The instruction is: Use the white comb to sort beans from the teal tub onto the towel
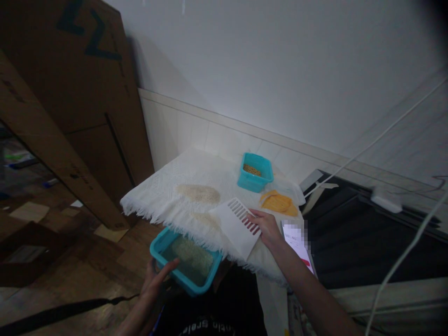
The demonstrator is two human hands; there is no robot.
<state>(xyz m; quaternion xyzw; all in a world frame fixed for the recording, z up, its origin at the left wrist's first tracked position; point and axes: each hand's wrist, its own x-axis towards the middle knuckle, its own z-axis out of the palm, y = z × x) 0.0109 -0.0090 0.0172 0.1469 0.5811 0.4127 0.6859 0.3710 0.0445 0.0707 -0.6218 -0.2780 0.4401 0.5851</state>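
Observation:
My left hand (pixel 159 277) grips the near left rim of a turquoise plastic tub (pixel 156 252), thumb over the edge. The tub is just below the table's front edge, with pale rice-like grains (pixel 192 256) inside. My right hand (pixel 266 227) is closed on the slotted end of a flat white sheet (pixel 241 238), which rests low over the cloth. Left of the sheet, a pile of pale grains (pixel 199 193) lies on the white fringed cloth (pixel 168 172), with a thinner scatter (pixel 206 218) nearer the front edge.
A second turquoise tub (pixel 255 184) with brown grains stands at the back. Beside it lies something flat and yellow-orange (pixel 279 203). A lit phone (pixel 297 247) sits at the right edge. A large cardboard box (pixel 80 93) stands left; a white cable (pixel 395 275) hangs right.

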